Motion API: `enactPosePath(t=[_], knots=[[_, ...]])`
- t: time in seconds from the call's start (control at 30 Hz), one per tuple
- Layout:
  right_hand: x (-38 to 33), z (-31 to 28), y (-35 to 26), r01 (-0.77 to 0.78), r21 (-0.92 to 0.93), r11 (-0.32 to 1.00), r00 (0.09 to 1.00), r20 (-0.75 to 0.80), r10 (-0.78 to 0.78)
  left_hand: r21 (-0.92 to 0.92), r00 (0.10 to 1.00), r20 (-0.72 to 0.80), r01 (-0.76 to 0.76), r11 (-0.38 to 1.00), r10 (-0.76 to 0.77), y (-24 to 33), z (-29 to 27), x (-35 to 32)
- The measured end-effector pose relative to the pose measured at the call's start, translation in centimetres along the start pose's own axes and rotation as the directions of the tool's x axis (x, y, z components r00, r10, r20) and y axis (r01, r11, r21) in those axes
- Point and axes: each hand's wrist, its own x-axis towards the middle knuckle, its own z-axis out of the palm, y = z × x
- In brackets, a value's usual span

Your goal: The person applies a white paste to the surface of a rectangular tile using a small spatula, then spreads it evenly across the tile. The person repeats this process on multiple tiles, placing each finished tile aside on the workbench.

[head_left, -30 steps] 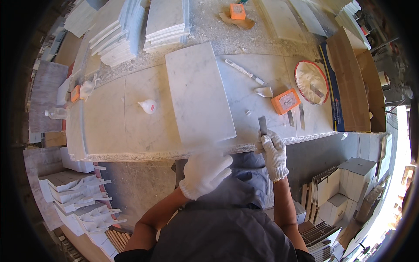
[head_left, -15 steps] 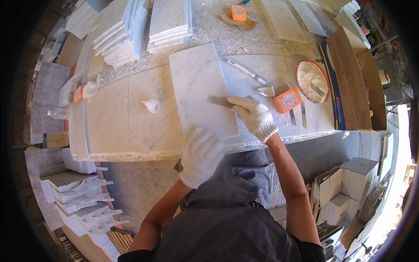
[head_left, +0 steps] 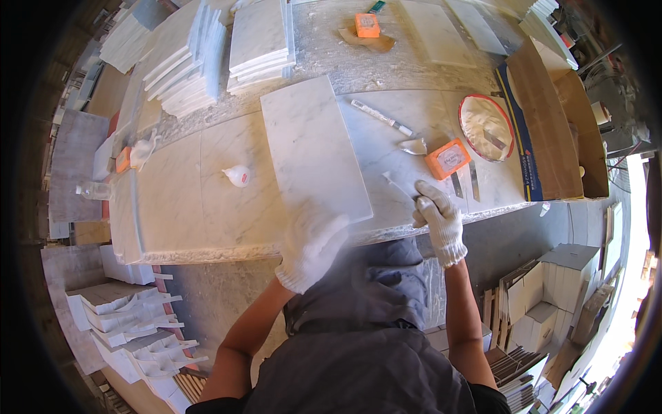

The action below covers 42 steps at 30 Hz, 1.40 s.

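Observation:
A rectangular white-grey marble tile [head_left: 314,145] lies at a slight slant on the marble-topped workbench [head_left: 227,221]. My left hand [head_left: 312,252], in a white knit glove, is at the tile's near edge; motion smears its fingers. To the right of the tile my gloved right hand [head_left: 439,221] holds a thin metal scraper blade [head_left: 398,185], which points up and left over the bench. Beyond that hand sit an orange box [head_left: 448,159], a crumpled white tube [head_left: 414,145] and a white marker pen [head_left: 381,117]. A small white squeeze bottle [head_left: 238,175] lies left of the tile.
Marble tile stacks [head_left: 258,48] stand at the back left. On the right are a red-rimmed bowl [head_left: 512,138] of white paste, two loose metal blades [head_left: 474,181] and a cardboard box [head_left: 545,124]. Another orange box [head_left: 367,25] sits at the back. The bench's rough front edge [head_left: 200,255] faces me.
My right hand has drawn the blade off the tile, moving right and toward me. The left hand stays by the tile's near edge, blurred. The view has shifted slightly.

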Motion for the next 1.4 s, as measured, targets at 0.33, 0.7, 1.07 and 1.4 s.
enactPosePath(t=[0.33, 0.7, 1.07, 1.4], knots=[[-7.8, -4.6, 5.7, -0.02, 0.298, 0.954, 0.971, -0.221, 0.089, 0.298, 0.915, 0.305, -0.357, 0.885, 0.266, -3.4, 8.6, 13.8], [-8.1, -5.2, 4.5, -0.055, 0.301, 0.952, 0.963, -0.236, 0.13, 0.289, 0.937, 0.259, -0.308, 0.906, 0.236, -4.9, 12.2, 17.8], [-6.0, -3.4, 6.3, -0.082, 0.358, 0.93, 0.979, -0.146, 0.142, 0.4, 0.904, 0.377, -0.356, 0.845, 0.202, -5.4, 1.4, 10.6], [-6.2, -3.0, 4.8, 0.01, 0.281, 0.96, 0.991, -0.133, 0.029, 0.532, 0.916, 0.293, -0.395, 0.749, 0.275, -6.7, 2.2, 10.9]])
